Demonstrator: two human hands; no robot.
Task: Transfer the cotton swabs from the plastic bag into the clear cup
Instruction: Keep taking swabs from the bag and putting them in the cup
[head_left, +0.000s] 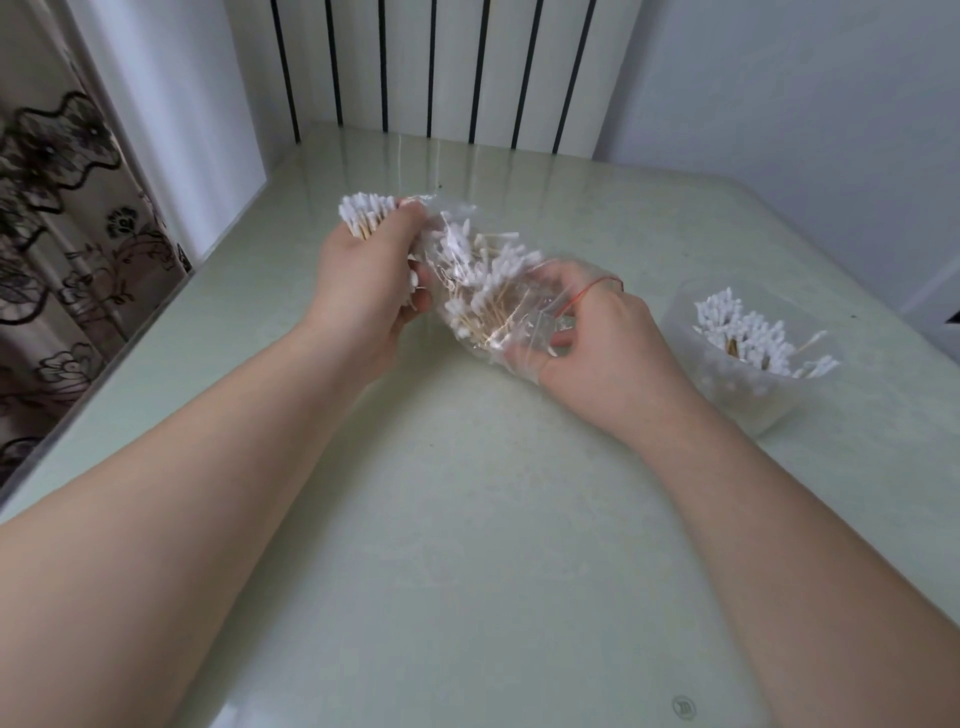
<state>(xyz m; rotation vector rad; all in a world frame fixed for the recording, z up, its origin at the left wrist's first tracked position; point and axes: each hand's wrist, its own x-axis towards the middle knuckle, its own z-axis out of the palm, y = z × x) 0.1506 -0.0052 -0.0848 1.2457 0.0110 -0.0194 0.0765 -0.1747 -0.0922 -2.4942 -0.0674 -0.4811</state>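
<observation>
- The left hand (358, 291) is curled round a tight bundle of white-tipped, wooden-stemmed cotton swabs (361, 215). The tips fan out above the fist, pointing away from the person.
- The same hand's fingers lie against the open end of a crinkled clear plastic bag (498, 312). I cannot tell whether they also pinch the film.
- The right hand (608, 348) grips the other end of the bag, with the thumb on the near side and the fingers wrapped under it, seen through the plastic.
- A thin red rubber band (597, 287) loops over the right hand's knuckles, just beside the bag.
- The bag stretches between the two hands, near the middle of the table. Whether it touches the surface cannot be told.
- A loose heap of swabs (483, 270) lies inside the bag, pointing different ways, with some tips near the open end.
- A clear plastic cup (737, 400) stands on the table to the right of the right hand, apart from it. It holds a dense cluster of upright swabs (743, 330), their white tips rising past the rim.
- The table (467, 519) is pale green and glossy.
- Behind the table stands a white ribbed radiator (452, 67) with dark gaps between its ribs. A cream curtain with dark flower print (67, 249) hangs at the left.
</observation>
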